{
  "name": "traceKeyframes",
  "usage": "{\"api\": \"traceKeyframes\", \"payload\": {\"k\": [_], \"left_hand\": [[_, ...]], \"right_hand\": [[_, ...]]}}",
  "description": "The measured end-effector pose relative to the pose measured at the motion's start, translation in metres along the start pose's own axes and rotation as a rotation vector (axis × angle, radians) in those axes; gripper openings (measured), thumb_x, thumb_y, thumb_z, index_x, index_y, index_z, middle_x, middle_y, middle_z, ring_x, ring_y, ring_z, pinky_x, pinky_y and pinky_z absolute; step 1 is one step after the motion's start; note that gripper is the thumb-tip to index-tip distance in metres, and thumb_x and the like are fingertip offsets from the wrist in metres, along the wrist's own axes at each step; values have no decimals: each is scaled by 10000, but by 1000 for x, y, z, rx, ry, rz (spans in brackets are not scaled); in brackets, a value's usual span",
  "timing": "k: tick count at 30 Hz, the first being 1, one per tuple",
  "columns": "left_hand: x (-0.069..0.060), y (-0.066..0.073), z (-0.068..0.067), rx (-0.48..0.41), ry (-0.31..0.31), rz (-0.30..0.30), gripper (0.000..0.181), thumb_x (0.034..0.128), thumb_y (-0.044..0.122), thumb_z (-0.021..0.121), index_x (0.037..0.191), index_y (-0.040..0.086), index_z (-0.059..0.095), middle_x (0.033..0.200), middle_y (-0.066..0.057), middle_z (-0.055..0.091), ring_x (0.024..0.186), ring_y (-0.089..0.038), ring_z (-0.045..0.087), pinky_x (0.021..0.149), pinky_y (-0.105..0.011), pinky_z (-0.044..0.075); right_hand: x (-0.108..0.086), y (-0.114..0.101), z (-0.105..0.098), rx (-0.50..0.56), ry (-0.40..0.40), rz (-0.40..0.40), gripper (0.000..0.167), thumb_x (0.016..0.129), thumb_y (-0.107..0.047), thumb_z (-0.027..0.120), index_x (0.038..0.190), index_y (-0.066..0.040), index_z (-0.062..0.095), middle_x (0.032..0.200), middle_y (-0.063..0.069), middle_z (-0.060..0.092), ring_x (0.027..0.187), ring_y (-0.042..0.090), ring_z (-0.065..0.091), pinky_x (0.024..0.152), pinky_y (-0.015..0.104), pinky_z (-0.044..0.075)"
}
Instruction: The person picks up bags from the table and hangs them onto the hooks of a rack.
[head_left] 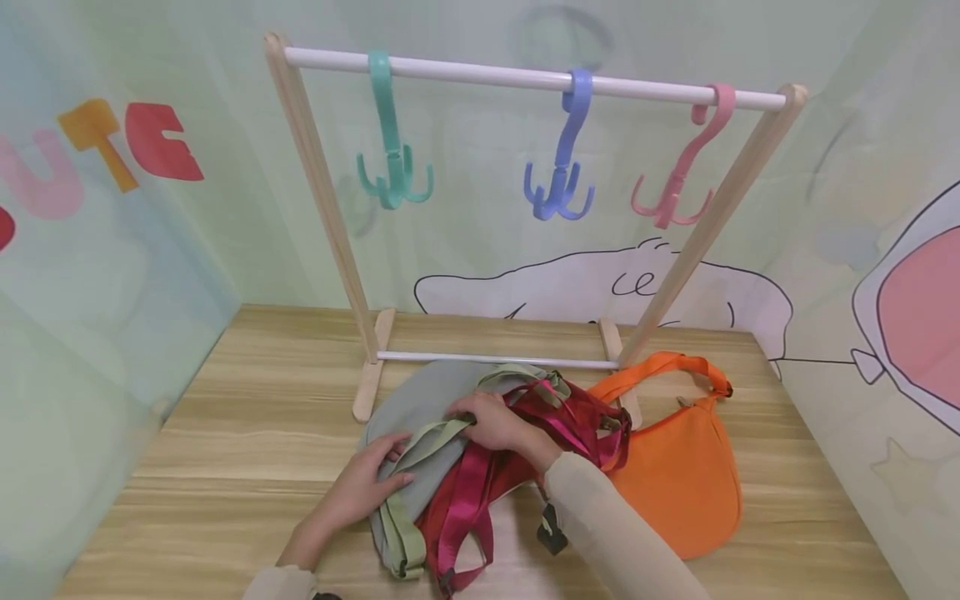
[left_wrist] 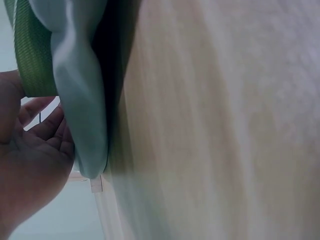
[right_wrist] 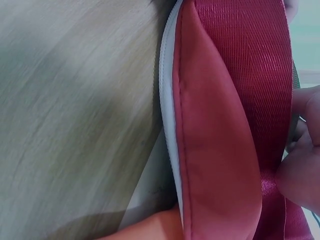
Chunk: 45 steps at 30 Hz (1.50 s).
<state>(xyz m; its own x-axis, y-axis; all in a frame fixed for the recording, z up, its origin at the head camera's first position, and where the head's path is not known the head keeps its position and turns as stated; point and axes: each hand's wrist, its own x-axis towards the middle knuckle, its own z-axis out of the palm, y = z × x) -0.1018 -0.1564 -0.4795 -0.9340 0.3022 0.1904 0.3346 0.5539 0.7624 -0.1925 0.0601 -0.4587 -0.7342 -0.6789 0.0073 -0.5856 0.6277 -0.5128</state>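
Observation:
A grey shoulder bag with a pale green strap lies on the table, partly over a red bag with glossy dark-pink straps. At the grey bag's left side, my left hand holds its edge and strap between thumb and fingers. The left wrist view shows the green strap passing by the thumb, with curled fingers against the bag. My right hand pinches the upper stretch of the green strap. In the right wrist view, the red bag hides most of that hand's fingers.
Right of the pile lies an orange shoulder bag. Behind stands a wooden rack with a white top rail, carrying a green hook, a blue hook and a pink hook. Printed cloth walls surround the table.

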Motion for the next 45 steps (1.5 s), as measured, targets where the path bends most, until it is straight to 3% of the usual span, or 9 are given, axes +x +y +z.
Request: {"api": "traceKeyframes", "payload": {"k": [5, 10, 17, 22, 27, 33, 45], "left_hand": [[0, 1, -1, 2, -4, -5, 464, 763, 24, 709, 1186, -47, 532, 949, -19, 572, 882, -188, 546, 813, -352, 457], [0, 0, -3, 5, -17, -17, 451, 776, 22, 695, 1190, -46, 529, 947, -24, 579, 885, -197, 554, 807, -349, 464], [-1, -1, -8, 3, -58, -9, 410, 811, 48, 667, 1185, -46, 529, 980, -52, 589, 902, -213, 560, 802, -354, 466], [-1, -2, -9, 4, -72, -11, 397, 818, 42, 656, 1186, -39, 530, 1002, -67, 593, 912, -221, 562, 811, -359, 463], [-1, -1, -9, 7, -68, -22, 397, 810, 24, 656, 1183, -36, 534, 1004, -67, 596, 912, -224, 566, 817, -358, 463], [-1, -1, -10, 15, -72, -15, 390, 814, 19, 651, 1180, -42, 535, 1029, -100, 594, 922, -244, 567, 821, -372, 460], [-2, -5, -9, 27, -71, -4, 383, 818, 10, 644, 1185, -28, 540, 1048, -108, 595, 931, -235, 564, 823, -361, 459]], "right_hand": [[-2, 3, -1, 24, -3, -30, 312, 759, -95, 695, 1070, -97, 665, 952, 4, 661, 920, 180, 543, 830, 392, 351], [-4, 8, -4, 62, -49, -43, 382, 780, -232, 714, 1131, -106, 633, 993, -1, 636, 939, 157, 515, 862, 378, 338], [-6, 12, -9, 174, -73, 3, 397, 870, -308, 618, 1199, -88, 593, 1077, 31, 629, 1039, 171, 538, 905, 329, 394], [-6, 13, -8, 107, -49, -33, 362, 903, -237, 579, 1206, -40, 580, 1101, 63, 633, 1065, 206, 544, 923, 367, 390], [-6, 13, -7, 37, -74, -43, 391, 874, -222, 619, 1224, -54, 569, 1197, 72, 587, 1122, 235, 500, 941, 460, 324], [-7, 12, -6, 11, -99, -9, 418, 855, -245, 641, 1237, -92, 566, 1223, 56, 558, 1143, 235, 455, 891, 475, 285], [-10, 11, -6, -51, -103, 23, 479, 833, -284, 665, 1273, -147, 535, 1269, 113, 472, 1201, 311, 360, 934, 584, 265]]}}
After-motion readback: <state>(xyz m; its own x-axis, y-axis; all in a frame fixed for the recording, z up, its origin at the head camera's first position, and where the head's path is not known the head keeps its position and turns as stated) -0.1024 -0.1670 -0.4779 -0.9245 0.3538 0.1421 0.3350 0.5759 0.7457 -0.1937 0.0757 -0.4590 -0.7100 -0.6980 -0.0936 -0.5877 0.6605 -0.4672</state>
